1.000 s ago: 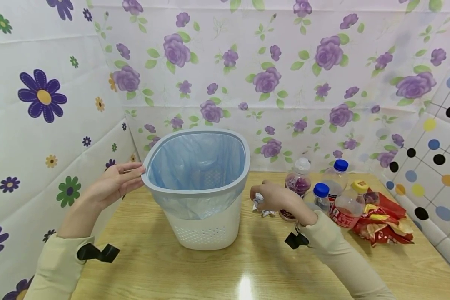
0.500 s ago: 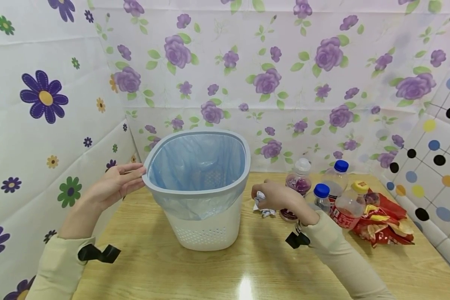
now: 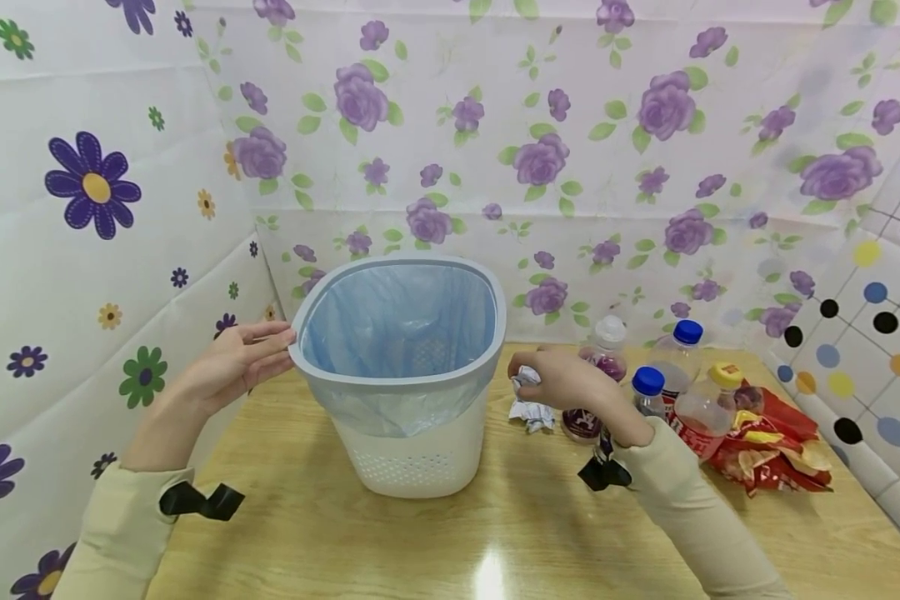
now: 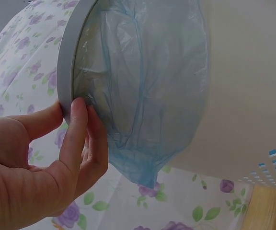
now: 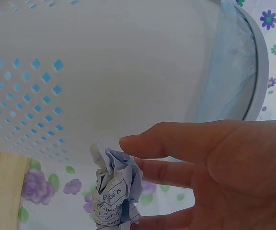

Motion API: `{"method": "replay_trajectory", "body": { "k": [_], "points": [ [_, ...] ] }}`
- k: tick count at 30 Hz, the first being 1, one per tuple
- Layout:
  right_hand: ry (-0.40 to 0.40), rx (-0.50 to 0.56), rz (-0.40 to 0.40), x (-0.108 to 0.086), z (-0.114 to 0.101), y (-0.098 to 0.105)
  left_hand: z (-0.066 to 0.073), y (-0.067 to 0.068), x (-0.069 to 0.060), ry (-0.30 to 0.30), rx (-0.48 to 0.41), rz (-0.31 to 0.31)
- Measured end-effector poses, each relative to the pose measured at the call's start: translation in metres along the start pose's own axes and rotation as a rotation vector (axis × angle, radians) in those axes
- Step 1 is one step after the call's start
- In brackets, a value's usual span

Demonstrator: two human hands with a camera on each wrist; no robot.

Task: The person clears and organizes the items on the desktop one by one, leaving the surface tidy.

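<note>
Here, the right hand [image 3: 562, 385] pinches crumpled paper [image 3: 532, 414] just right of the bin [image 3: 420, 467], toward the far edge of the table [image 3: 345, 550], while the left hand [image 3: 225, 367], fingers nearly straight, touches the bin's rim [image 3: 401, 382]. Bottles [image 3: 699, 415] and red packaging [image 3: 776, 454] crowd the table's far right corner.

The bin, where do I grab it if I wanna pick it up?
Probably hold the bin by its grey rim, from the left and right sides: it stands upright, narrows toward the bottom, and the rim juts outward.
</note>
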State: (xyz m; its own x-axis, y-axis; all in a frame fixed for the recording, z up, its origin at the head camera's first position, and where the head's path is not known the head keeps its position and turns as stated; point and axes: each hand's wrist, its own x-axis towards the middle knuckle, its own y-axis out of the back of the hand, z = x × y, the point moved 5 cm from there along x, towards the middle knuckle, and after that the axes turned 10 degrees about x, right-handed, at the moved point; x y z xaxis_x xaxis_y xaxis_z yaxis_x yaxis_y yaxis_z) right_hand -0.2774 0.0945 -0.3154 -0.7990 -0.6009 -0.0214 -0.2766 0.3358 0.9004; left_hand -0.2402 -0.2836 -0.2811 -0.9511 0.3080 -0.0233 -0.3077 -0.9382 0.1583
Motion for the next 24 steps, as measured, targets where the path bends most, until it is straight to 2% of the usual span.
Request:
{"method": "replay_trajectory", "body": {
  "k": [5, 11, 18, 24],
  "points": [
    [0.014, 0.003, 0.041, -0.002, -0.003, 0.009, 0.001, 0.000, 0.001, -0.011, -0.002, 0.000],
    [0.008, 0.020, 0.068, -0.005, -0.004, 0.018, -0.001, 0.001, 0.000, 0.013, -0.002, 0.008],
    [-0.007, 0.087, 0.063, -0.008, -0.005, 0.025, -0.001, 0.001, 0.000, 0.009, 0.002, 0.013],
    [0.003, 0.095, 0.082, -0.011, -0.006, 0.033, 0.000, 0.000, -0.001, 0.002, -0.002, 0.009]
  ]
}}
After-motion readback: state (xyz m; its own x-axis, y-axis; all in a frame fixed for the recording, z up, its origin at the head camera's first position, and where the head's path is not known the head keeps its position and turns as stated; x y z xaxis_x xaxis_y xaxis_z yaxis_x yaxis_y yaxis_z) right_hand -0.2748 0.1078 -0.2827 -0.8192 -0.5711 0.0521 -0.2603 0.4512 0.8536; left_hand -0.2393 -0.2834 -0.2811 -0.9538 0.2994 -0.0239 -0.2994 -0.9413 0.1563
